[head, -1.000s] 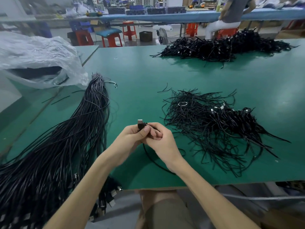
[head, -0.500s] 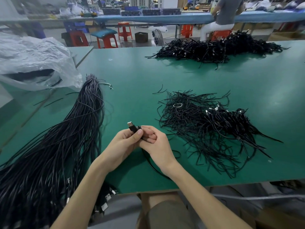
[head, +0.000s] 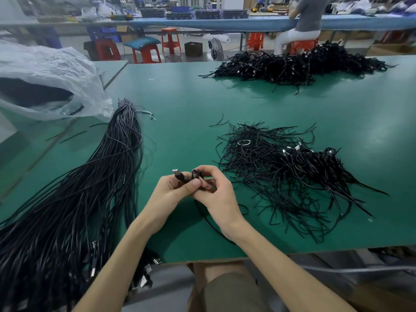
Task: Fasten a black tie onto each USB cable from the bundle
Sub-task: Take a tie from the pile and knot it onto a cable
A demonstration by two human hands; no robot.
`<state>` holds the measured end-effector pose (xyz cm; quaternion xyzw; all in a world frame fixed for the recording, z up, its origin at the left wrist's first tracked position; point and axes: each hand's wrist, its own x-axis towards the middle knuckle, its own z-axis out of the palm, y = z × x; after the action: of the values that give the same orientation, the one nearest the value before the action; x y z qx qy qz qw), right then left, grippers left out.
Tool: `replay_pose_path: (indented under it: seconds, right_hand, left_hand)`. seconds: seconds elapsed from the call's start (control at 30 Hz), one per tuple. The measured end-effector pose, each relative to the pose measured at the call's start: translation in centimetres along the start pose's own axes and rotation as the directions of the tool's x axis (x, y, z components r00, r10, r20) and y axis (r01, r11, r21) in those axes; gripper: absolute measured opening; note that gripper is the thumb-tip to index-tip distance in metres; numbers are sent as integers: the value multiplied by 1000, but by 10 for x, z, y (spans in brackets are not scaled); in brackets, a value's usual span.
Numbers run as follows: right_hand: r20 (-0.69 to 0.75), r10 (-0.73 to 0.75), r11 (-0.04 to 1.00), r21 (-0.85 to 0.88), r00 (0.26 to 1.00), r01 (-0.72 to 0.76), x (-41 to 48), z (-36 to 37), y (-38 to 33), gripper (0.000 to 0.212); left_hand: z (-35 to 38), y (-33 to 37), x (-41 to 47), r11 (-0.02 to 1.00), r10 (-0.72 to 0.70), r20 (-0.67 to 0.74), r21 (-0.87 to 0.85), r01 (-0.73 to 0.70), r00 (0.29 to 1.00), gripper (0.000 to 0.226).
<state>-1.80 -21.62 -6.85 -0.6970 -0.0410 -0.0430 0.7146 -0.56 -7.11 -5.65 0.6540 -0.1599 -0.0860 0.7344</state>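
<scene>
My left hand [head: 173, 191] grips a black USB cable [head: 179, 176] just behind its silver plug, which points up and left. My right hand [head: 217, 194] pinches the same cable beside it, where a small black loop [head: 195, 174] stands up between the fingers. The cable's slack drops below my hands and curves over the green table [head: 180, 104]. A long bundle of black USB cables [head: 90, 188] lies to my left, its plug ends hanging over the front edge. A loose heap of black ties [head: 265, 163] lies to the right of my hands.
Tied cables [head: 319, 163] sit on the right part of the tie heap. A larger pile of black cables [head: 292, 64] lies at the table's far side. A crumpled clear plastic bag [head: 49, 82] rests at far left. A seated person [head: 304, 23] and red stools are beyond the table.
The plug has tilted from upright to the left. A small black loop now shows between my right fingers. Both hands stay together in front of me.
</scene>
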Motion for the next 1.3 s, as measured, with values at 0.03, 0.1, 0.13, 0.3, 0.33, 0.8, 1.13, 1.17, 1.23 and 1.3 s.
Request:
replay_pose_path:
  seconds: [0.03,0.1,0.13,0.3,0.33,0.8,1.13,1.17,1.23,1.3]
  right_hand:
    - [-4,1,1000,-11,1000,-1,0,0,0,40]
    - [5,-23,997,-69,1000,23,0,0,0,41]
    - [11,-39,994,-105,999,40,0,0,0,41]
    - [32,-48,980,-193,998,53,0,2,-1,43]
    - [31,-43,980,-194,999,49,0,2,-1,43]
    - [31,-21,964,-265,999,28,1,2,0,32]
    - [113,22,956,-293,993,12,8,-5,-4,28]
    - [143,36,955,-295,989,8,10,-7,-5,28]
    - [193,53,954,-299,980,7,12,-10,-6,30]
    - [210,48,947,-320,976,23,11,-11,-5,30]
  left_hand:
    - [0,0,0,1000,11,-5,10,-11,1000,17]
    - [1,0,-1,998,34,-2,45,-33,999,16]
    - [1,-1,-1,997,39,-5,70,-38,999,17]
    - [0,-6,-2,991,52,-77,127,-42,996,20]
    - [0,-6,-2,989,59,-83,138,-47,995,20]
    - [-4,-6,-3,902,134,-143,428,-61,981,20]
    - [0,6,-4,946,102,-215,322,-28,971,7]
    - [0,5,-4,947,98,-214,321,-24,972,8]
    - [-1,2,-3,946,91,-232,323,-12,968,22]
    - [-4,-1,-3,952,73,-259,307,10,963,30]
